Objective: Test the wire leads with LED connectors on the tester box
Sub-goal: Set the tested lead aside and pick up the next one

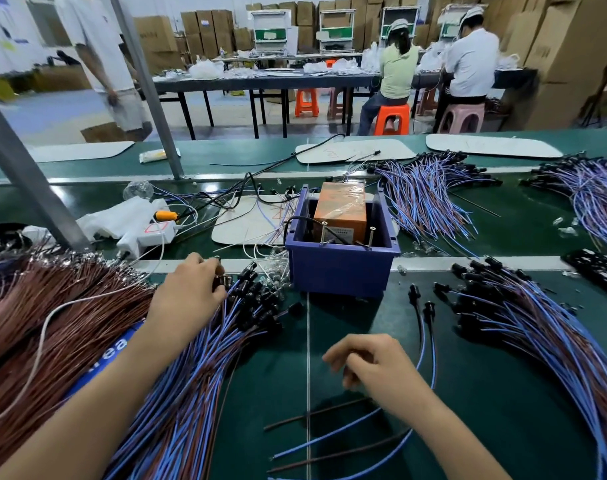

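Two wire leads (421, 337) at centre-right, long axes near-vertical, black LED connectors (414, 292) pointing up toward the tester box (340, 268), tails bending to lower left | right hand (374, 368) fingers curled round them | left hand (191, 289) fingers curled, pinching connector ends of lead pile (191, 393), lower left | green bench (502, 427)

This is a factory assembly hall: a long green conveyor belt (347, 317) carries heaps of blue-and-brown wire leads (177, 393); behind it two workers (397, 67) in caps sit on plastic stools (391, 119) at a dark table (260, 83); cardboard cartons (572, 46) are stacked high along the wall.
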{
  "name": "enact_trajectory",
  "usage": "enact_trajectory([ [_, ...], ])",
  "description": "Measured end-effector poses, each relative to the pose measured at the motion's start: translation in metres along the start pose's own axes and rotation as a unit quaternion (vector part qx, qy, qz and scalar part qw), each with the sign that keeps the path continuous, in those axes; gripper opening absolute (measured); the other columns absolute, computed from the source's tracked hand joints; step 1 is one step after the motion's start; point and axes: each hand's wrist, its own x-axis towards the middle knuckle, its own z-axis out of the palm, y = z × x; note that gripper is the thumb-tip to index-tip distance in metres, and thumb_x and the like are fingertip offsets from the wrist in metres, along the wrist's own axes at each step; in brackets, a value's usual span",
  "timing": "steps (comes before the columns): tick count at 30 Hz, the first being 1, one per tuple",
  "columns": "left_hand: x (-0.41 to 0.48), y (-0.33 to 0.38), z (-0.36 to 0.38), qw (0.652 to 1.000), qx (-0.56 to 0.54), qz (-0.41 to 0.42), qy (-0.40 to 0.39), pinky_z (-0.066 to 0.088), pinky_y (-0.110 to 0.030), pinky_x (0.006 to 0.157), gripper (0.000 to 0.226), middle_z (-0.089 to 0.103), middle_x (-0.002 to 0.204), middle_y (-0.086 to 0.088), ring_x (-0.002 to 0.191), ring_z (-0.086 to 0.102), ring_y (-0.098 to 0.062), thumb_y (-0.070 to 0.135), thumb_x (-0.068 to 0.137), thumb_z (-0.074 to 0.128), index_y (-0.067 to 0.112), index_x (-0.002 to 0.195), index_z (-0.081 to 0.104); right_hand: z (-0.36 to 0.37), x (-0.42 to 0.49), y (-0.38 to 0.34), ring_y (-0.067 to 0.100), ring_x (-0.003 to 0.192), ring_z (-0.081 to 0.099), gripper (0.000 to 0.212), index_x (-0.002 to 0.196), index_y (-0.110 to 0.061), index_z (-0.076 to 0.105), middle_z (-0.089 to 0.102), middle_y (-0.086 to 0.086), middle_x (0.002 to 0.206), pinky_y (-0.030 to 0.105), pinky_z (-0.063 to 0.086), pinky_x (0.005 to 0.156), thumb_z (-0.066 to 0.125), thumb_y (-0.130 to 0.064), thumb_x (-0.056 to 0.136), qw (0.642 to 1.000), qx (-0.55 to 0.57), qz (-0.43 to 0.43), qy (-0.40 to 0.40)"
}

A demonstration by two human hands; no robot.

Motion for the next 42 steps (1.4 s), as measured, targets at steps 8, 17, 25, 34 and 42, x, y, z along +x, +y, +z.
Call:
enact_trajectory([
  [8, -0.025, 0.064, -0.058, 0.896, -0.350, 0.205, 0.181, 0.048, -0.008, 0.071, 0.024, 0.062, 0.094, 0.008, 0.076, 0.066, -0.001, 0.013, 0.081, 0.073, 0.024, 0.098, 0.060, 0.023, 0.007, -0.062, 0.021, 0.069, 0.067, 0.066, 0.098, -0.006, 0.076, 0.072, 0.015, 0.083, 0.027, 0.054, 0.066, 0.027, -0.051, 0.099, 0.843, 0.467, 0.067, -0.259],
  [17, -0.075, 0.070, -0.048, 0.814, -0.396, 0.425, -0.015, 0.050, -0.013, 0.073, 0.016, 0.067, 0.092, 0.015, 0.080, 0.065, 0.002, 0.022, 0.089, 0.064, 0.023, 0.105, 0.061, -0.050, 0.033, -0.095, 0.007, 0.029, 0.034, 0.044, 0.077, -0.007, 0.057, 0.036, -0.005, 0.039, 0.011, 0.029, 0.033, 0.031, -0.030, 0.104, 0.727, 0.677, 0.079, 0.086],
  [25, -0.085, 0.039, 0.002, 0.843, -0.397, 0.285, -0.222, 0.051, -0.015, 0.072, 0.016, 0.070, 0.087, 0.012, 0.081, 0.067, -0.006, 0.003, 0.085, 0.067, 0.017, 0.094, 0.071, -0.114, 0.038, -0.063, 0.007, 0.032, 0.016, 0.047, 0.070, -0.017, 0.051, 0.024, -0.009, 0.039, 0.017, 0.013, 0.035, 0.029, -0.039, 0.105, 0.749, 0.550, -0.015, 0.370],
  [34, -0.064, 0.039, 0.027, 0.911, -0.298, 0.265, -0.105, 0.039, -0.007, 0.090, 0.031, 0.055, 0.129, 0.020, 0.116, 0.050, 0.011, -0.001, 0.090, 0.059, 0.026, 0.098, 0.072, -0.126, 0.018, -0.100, 0.008, 0.039, 0.017, 0.032, 0.073, -0.016, 0.056, 0.026, -0.007, 0.049, 0.021, 0.017, 0.039, 0.037, -0.017, 0.100, 0.795, 0.447, -0.191, 0.363],
  [42, -0.071, 0.070, 0.015, 0.857, -0.410, 0.273, -0.149, 0.050, -0.022, 0.088, 0.030, 0.067, 0.111, 0.018, 0.105, 0.062, -0.001, 0.013, 0.092, 0.059, 0.035, 0.110, 0.065, -0.067, -0.009, -0.143, 0.004, 0.049, 0.033, 0.024, 0.073, -0.023, 0.063, 0.058, -0.013, 0.060, 0.018, 0.026, 0.050, 0.046, -0.010, 0.083, 0.816, 0.203, -0.474, 0.260],
])
